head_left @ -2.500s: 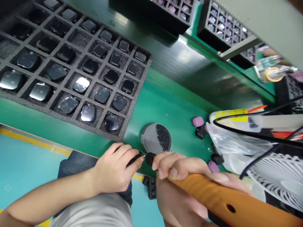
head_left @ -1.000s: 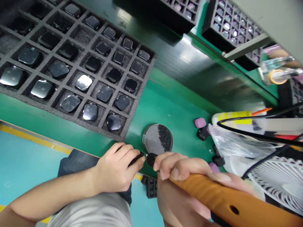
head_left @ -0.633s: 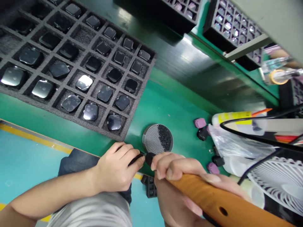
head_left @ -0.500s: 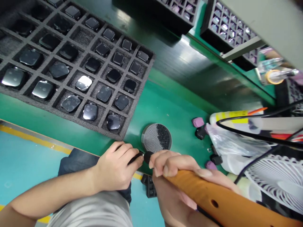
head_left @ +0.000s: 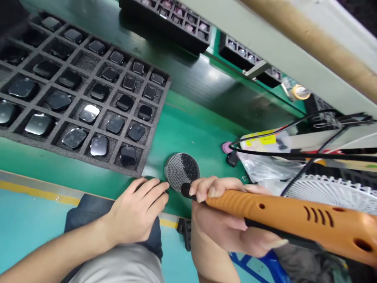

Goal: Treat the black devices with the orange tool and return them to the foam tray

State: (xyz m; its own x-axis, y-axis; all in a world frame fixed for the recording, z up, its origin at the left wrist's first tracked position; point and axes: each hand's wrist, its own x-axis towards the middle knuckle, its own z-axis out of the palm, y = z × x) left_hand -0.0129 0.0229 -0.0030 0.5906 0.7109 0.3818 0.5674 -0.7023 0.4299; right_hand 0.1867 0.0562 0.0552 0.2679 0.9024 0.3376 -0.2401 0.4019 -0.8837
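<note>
My right hand is wrapped round an orange electric screwdriver, whose black nose points left, over the lower right rim of a round grey screw dish. Tiny black screws cover the right part of that dish's perforated top. At the table edge, just left of the dish, my left hand curls over a small black object. The fingers hide most of it, so its kind cannot be made out. A dark grey foam tray with several black smartwatches in its compartments lies beyond my left hand.
Pink and black small pieces lie right of the dish. Further right are a clear plastic bag, black cables and a white fan. More foam trays stand at the back under a pale shelf beam.
The screwdriver's nose has moved away from the small black object at my left fingers, towards the dish. My left hand has shifted slightly with its fingers laid further over the object. The view has turned right.
</note>
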